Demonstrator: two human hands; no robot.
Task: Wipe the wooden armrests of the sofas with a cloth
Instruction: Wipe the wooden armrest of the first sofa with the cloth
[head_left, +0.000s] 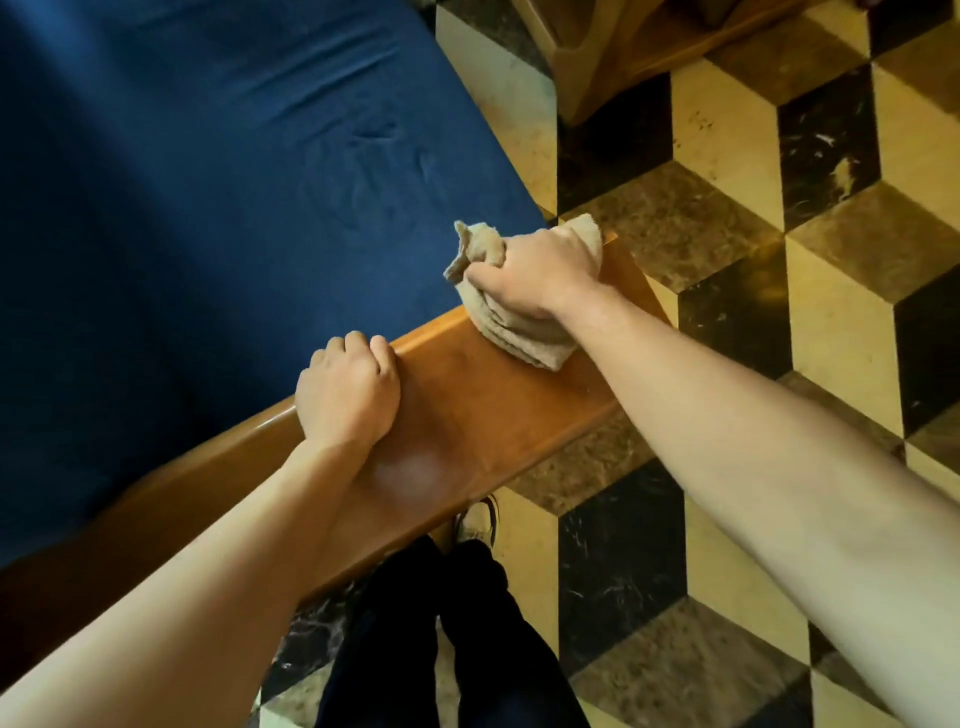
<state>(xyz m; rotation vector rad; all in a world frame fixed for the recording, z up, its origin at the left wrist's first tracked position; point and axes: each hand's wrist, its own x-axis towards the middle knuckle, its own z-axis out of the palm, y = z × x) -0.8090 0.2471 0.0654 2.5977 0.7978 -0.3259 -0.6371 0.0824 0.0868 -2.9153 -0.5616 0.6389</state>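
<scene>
A glossy wooden armrest (498, 400) runs diagonally from the lower left to the centre right, beside the sofa's blue cushion (218, 197). My right hand (535, 270) is shut on a bunched beige cloth (519, 332) and presses it on the armrest near its far end. My left hand (348, 395) rests on the armrest's inner edge nearer to me, its fingers curled over the edge toward the cushion, holding nothing else.
The floor (727, 260) is patterned in cream, brown and black cube-like tiles. A piece of wooden furniture (649, 47) stands at the top right. My dark trousers (441, 649) and one shoe (478, 519) show below the armrest.
</scene>
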